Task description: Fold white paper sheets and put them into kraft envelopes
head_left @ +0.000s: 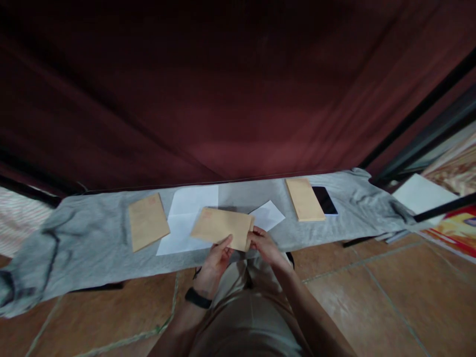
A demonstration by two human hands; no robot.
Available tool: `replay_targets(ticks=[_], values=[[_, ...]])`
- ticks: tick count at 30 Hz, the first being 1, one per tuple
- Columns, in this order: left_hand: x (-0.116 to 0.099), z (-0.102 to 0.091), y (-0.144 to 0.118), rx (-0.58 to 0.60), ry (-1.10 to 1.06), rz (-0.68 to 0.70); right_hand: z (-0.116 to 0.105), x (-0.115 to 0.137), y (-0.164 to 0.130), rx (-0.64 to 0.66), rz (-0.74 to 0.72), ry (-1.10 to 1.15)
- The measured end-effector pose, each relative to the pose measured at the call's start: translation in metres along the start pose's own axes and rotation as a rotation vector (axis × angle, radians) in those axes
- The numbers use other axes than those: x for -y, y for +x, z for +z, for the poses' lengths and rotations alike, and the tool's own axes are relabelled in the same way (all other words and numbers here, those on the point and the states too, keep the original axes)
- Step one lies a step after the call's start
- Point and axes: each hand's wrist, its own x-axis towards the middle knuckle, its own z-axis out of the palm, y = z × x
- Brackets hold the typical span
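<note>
Between my two hands is a tan paper envelope (221, 224), raised a little over the grey cloth. My left hand (219, 255) pinches its lower edge, thumb on top. At the envelope's right end, my right hand (262, 242) has its fingers closed on the flap. Partly under the envelope lies a creased white sheet of paper (191, 201). A smaller piece of white paper (268, 215) rests just beyond my right hand. Whether anything is inside the envelope cannot be seen.
A grey cloth (100, 248) covers the narrow table. Another tan envelope (148, 222) lies at the left. To the right are a stack of tan envelopes (305, 200) and a dark phone (325, 200). A dark red curtain (238, 99) hangs behind.
</note>
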Motion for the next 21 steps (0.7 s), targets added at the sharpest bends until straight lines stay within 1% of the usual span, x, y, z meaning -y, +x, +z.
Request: replay_targets(ticks=[2,4,6,7,8,9,10,11,12,13,14,15,17,19,21], values=[[0.006,0.0,-0.005,-0.023,0.01,0.044,-0.004,-0.004,0.003,0.002,-0.039,-0.058],[0.014,-0.003,-0.014,0.014,0.095,0.019,-0.011,-0.007,0.007,-0.023,-0.127,-0.168],[0.022,-0.008,-0.026,0.111,0.278,-0.046,-0.019,-0.008,0.01,-0.088,-0.23,-0.314],[0.024,-0.01,-0.031,0.161,0.41,-0.051,-0.023,-0.007,0.01,-0.117,-0.266,-0.377],[0.024,-0.011,-0.036,0.196,0.561,-0.006,-0.027,-0.007,0.01,-0.135,-0.288,-0.42],[0.022,-0.012,-0.039,0.219,0.728,0.1,-0.031,-0.006,0.009,-0.138,-0.296,-0.442],[0.017,-0.011,-0.041,0.231,0.909,0.258,-0.034,-0.005,0.007,-0.123,-0.298,-0.445],[0.01,-0.009,-0.041,0.21,1.084,0.471,-0.036,-0.004,0.004,-0.094,-0.295,-0.435],[0.002,-0.006,-0.04,0.223,1.269,0.671,-0.038,-0.002,0.0,-0.058,-0.288,-0.42],[-0.007,-0.003,-0.037,0.246,1.465,0.818,-0.04,-0.001,-0.003,-0.021,-0.28,-0.405],[-0.016,0.0,-0.033,0.27,1.636,0.922,-0.041,0.0,-0.007,0.012,-0.269,-0.391],[-0.023,0.002,-0.028,0.308,1.775,0.992,-0.042,0.0,-0.011,0.037,-0.257,-0.378],[-0.033,0.003,-0.02,0.381,1.972,1.036,-0.045,0.001,-0.016,0.049,-0.235,-0.362],[-0.037,0.0,-0.012,0.442,2.067,1.018,-0.049,0.001,-0.019,0.028,-0.217,-0.366],[-0.036,-0.005,-0.007,0.476,2.099,1.001,-0.053,-0.001,-0.02,0.014,-0.202,-0.382]])
